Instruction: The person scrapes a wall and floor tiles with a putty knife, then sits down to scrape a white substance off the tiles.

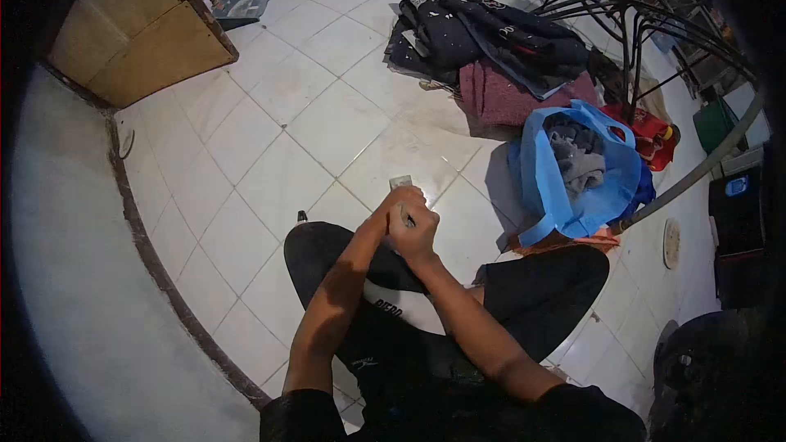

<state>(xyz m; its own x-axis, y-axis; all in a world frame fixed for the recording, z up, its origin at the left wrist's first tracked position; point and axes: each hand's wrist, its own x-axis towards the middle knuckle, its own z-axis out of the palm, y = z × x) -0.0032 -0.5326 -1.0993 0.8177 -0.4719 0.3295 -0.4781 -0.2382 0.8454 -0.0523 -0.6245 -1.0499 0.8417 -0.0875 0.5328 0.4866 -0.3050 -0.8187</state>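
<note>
My left hand point(403, 196) and my right hand point(415, 237) are held close together above the tiled floor point(319, 131), in front of my crossed legs. A small pale greyish, flat-looking piece point(400, 182) pokes out just beyond my left hand, whose fingers are closed about it. My right hand is curled into a fist right against the left one. A small dark spot shows in the curl of its fingers, but I cannot tell what it grips.
A blue bag point(536, 164) with grey cloth point(580, 165) stands to the right. Behind it lie dark folded clothes point(458, 29) on a maroon cloth point(508, 94). Black metal racks point(630, 24) stand at far right. A wooden panel point(147, 41) and dustpan point(246, 2) are at upper left.
</note>
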